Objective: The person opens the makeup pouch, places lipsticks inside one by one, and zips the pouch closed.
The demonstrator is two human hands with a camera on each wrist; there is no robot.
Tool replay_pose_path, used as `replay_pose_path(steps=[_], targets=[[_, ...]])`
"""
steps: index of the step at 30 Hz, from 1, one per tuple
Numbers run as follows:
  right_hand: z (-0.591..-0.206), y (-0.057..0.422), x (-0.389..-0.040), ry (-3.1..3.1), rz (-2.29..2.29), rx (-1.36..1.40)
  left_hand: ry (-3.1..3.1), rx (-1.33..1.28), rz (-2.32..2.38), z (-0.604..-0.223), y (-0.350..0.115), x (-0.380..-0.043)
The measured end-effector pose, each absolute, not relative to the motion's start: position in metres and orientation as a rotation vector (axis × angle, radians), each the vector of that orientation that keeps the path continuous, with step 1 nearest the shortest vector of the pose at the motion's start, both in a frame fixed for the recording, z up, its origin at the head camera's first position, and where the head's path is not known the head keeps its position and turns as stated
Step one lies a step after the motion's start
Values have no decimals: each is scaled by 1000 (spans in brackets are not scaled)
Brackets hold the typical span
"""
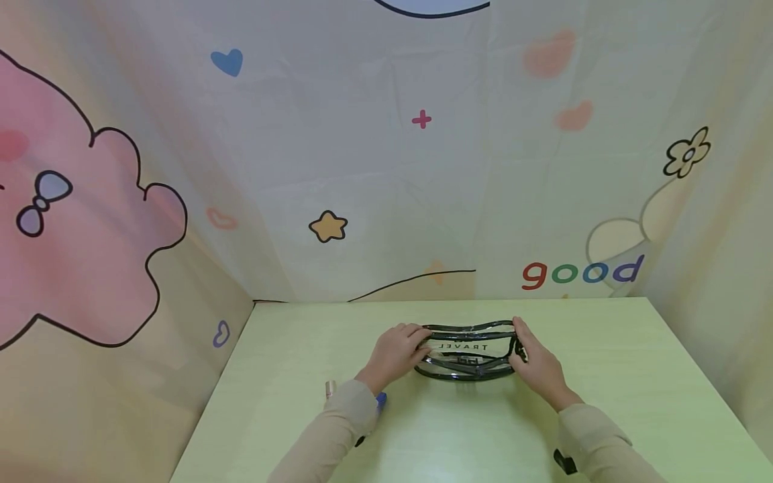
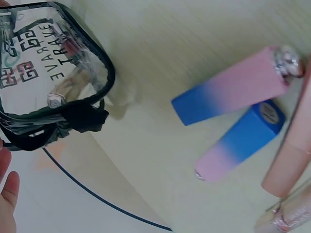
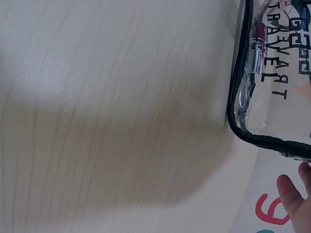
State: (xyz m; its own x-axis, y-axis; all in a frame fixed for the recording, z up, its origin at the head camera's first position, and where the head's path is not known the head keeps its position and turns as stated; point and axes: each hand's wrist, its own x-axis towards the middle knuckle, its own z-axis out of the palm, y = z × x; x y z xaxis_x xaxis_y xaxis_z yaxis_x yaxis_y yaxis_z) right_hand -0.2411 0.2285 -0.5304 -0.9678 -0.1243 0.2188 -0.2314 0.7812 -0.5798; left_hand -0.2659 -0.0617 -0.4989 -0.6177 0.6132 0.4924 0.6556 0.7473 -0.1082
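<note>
A clear travel pouch with black trim and printed lettering is held just above the table between both hands. My left hand grips its left end, with fingers on top and the thumb lower down. At the other end, my right hand holds the side near the black zipper trim. Through the clear wall, the left wrist view shows a small red-and-silver tube and a beige item inside. Only parts of each hand appear in the wrist views.
Two pink-and-blue tubes, one upper and one lower, lie on the pale table beside a peach tube and a clear-capped tube. A patterned curtain hangs behind the table's back edge.
</note>
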Motion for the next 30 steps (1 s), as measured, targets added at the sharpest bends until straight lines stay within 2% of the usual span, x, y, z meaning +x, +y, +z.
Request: replay_pose_path(steps=[30], targets=[[-528, 227, -240, -2813, 963, 280, -2780, -619, -185, -551, -163, -257]])
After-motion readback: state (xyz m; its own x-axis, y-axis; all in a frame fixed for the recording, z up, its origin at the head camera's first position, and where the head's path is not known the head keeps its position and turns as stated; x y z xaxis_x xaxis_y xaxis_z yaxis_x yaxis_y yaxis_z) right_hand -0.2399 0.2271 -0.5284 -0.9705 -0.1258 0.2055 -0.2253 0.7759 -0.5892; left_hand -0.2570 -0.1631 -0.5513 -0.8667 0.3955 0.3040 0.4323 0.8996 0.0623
